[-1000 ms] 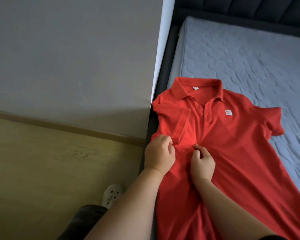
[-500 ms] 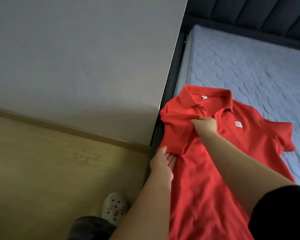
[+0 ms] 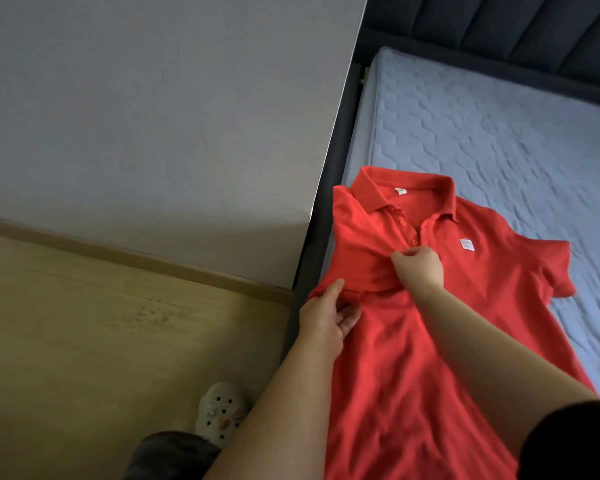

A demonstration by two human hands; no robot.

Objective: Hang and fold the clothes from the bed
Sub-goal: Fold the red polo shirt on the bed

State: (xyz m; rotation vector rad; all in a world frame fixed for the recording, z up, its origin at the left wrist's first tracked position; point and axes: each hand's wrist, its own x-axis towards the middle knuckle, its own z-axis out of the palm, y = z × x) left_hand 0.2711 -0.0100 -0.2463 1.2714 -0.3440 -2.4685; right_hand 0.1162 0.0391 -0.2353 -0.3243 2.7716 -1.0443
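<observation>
Red polo shirt (image 3: 413,358) lay face-up along left edge of mattress (image 3: 482,133); left hand (image 3: 326,320) gripped folded side at that edge, thumb on top; right hand (image 3: 418,266) pinched chest fabric further onto mattress; risk, as judged: uneven pull could bunch fold, or drag shirt off mattress edge

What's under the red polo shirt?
The red polo shirt lies on a blue-grey quilted mattress. Whatever sits directly beneath the fabric is covered and cannot be seen.

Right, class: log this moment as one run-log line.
step: folding red polo shirt on mattress | left hand: grips side edge | right hand: pinches fabric below placket
</observation>
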